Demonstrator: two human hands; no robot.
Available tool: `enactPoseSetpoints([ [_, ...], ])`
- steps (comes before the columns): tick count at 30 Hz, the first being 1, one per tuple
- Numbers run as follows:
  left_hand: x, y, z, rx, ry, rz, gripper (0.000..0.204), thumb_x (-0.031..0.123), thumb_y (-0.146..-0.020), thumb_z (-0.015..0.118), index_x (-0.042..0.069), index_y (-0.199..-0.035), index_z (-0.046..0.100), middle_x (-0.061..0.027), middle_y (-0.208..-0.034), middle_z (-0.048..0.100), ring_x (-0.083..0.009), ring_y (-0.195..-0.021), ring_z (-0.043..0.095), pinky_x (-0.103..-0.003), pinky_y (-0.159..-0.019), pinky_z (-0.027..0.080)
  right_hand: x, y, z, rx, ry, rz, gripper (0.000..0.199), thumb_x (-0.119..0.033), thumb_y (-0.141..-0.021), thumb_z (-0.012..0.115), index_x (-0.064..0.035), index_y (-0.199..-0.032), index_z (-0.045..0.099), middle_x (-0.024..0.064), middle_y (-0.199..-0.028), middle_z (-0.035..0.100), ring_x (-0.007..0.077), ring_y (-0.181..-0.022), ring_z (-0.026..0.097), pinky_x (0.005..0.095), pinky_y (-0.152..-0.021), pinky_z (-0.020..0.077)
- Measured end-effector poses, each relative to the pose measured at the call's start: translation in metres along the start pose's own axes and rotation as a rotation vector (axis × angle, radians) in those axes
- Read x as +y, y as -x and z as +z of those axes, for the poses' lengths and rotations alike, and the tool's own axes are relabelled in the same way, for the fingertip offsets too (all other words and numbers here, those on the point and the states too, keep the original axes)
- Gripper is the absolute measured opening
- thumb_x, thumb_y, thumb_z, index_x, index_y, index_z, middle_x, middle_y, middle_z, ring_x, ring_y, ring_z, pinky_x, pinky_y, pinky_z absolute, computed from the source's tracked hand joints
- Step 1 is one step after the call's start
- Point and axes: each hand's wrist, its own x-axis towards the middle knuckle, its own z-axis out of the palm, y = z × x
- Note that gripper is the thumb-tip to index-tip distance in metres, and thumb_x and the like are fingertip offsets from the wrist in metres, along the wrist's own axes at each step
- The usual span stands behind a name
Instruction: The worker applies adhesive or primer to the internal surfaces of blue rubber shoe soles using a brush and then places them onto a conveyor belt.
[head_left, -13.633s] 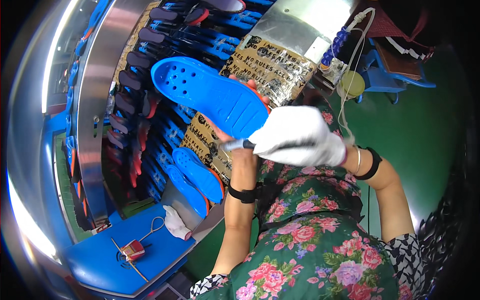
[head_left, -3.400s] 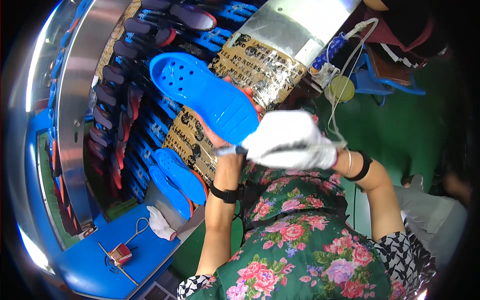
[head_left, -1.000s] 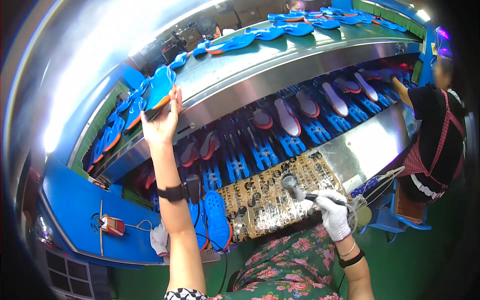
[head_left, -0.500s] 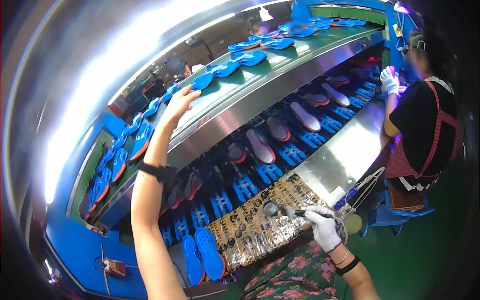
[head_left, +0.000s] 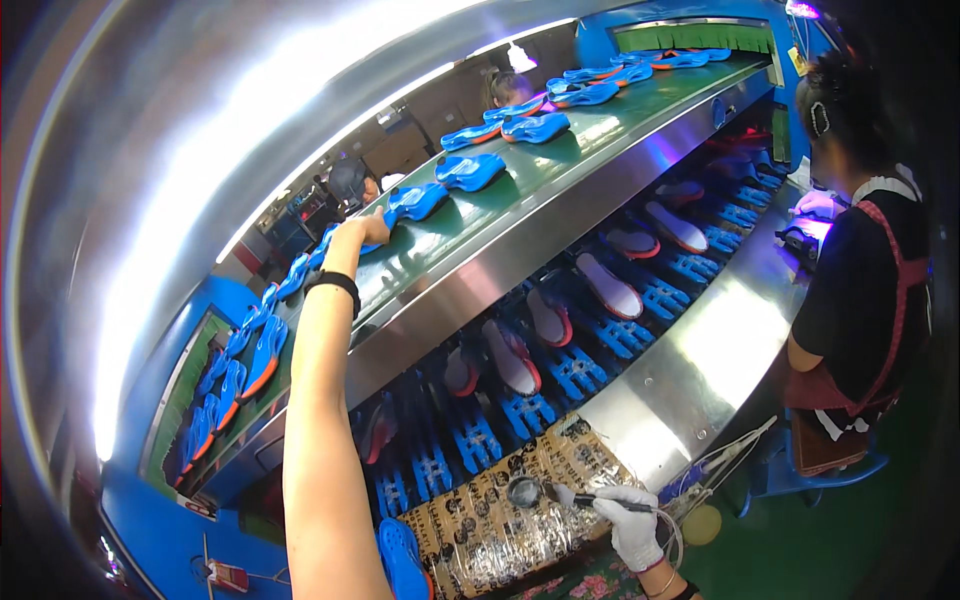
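Observation:
My bare left hand [head_left: 374, 229] is stretched out over the green upper conveyor. Its fingers are closed at the end of a blue shoe sole [head_left: 415, 202], and the forearm covers part of the row. My right hand [head_left: 632, 527], in a white glove, is shut on a dark-handled brush [head_left: 610, 501]. The bristles point left, close to a small round cup [head_left: 523, 491] standing on a taped brown cardboard sheet [head_left: 480, 545]. Another blue sole with an orange edge [head_left: 402, 560] lies at the sheet's left end, partly behind my left forearm.
Blue soles line the upper conveyor [head_left: 480, 215]. Beneath it, a lower line carries pale soles [head_left: 608, 285] above blue racks [head_left: 530, 410]. A co-worker [head_left: 860, 270] sits at the right by the metal ledge [head_left: 690, 375]. Thin pale cables [head_left: 725, 455] hang beside my right hand.
My left hand has gone from spread fingers above the belt to closing at a blue sole. My right hand with the brush has moved lower and slightly left. The co-worker's hands have come down.

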Motion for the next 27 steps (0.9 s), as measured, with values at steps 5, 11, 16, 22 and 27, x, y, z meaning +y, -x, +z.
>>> enactPoseSetpoints([
  [5,-0.029,0.008,0.015,0.279,0.039,-0.022,0.079,0.04,-0.074,0.082,0.0,-0.138,0.056,-0.0247,-0.14,0.058,-0.0362,-0.133,0.053,-0.041,-0.109,0.045,-0.007,0.0,0.003,-0.037,-0.013,0.035,0.014,0.007,-0.081,0.073,0.0042,-0.094,0.075,0.0092,-0.089,0.074,0.0128,-0.077,0.069,0.0237,-0.072,0.0547],
  [11,-0.065,0.105,0.048,0.391,0.79,0.172,0.041,0.03,-0.078,0.084,0.004,-0.102,0.062,-0.0121,-0.104,0.066,-0.0262,-0.099,0.065,-0.041,-0.085,0.055,0.0,0.008,0.014,-0.082,-0.099,0.014,0.016,0.008,-0.084,0.072,0.0065,-0.1,0.074,0.0104,-0.092,0.075,0.0133,-0.079,0.069,0.0229,-0.073,0.0545],
  [16,-0.072,0.237,0.101,0.325,1.909,0.39,0.016,0.018,-0.095,0.073,0.008,-0.097,0.061,-0.0044,-0.102,0.058,-0.0191,-0.096,0.064,-0.043,-0.085,0.059,-0.001,0.025,0.02,-0.089,-0.089,-0.002,0.014,0.006,-0.086,0.067,0.002,-0.098,0.073,0.0079,-0.091,0.074,0.0113,-0.074,0.066,0.0217,-0.068,0.0509],
  [22,-0.052,0.324,0.209,0.903,1.633,0.166,0.042,0.003,-0.084,0.076,0.006,-0.122,0.058,-0.0078,-0.118,0.059,-0.0146,-0.099,0.063,-0.026,-0.078,0.053,-0.002,0.041,0.026,-0.107,-0.229,0.039,0.016,0.008,-0.086,0.067,0.0034,-0.101,0.073,0.0111,-0.096,0.076,0.0126,-0.075,0.068,0.0213,-0.067,0.0544],
  [27,0.012,0.337,0.261,0.656,2.147,0.262,0.057,0.006,-0.08,0.071,0.003,-0.134,0.052,-0.0113,-0.113,0.063,-0.0218,-0.099,0.067,-0.036,-0.087,0.057,-0.018,0.046,0.027,-0.096,-0.347,0.036,0.018,0.008,-0.089,0.064,0.0003,-0.103,0.072,0.013,-0.104,0.074,0.0144,-0.073,0.068,0.0225,-0.066,0.0561],
])
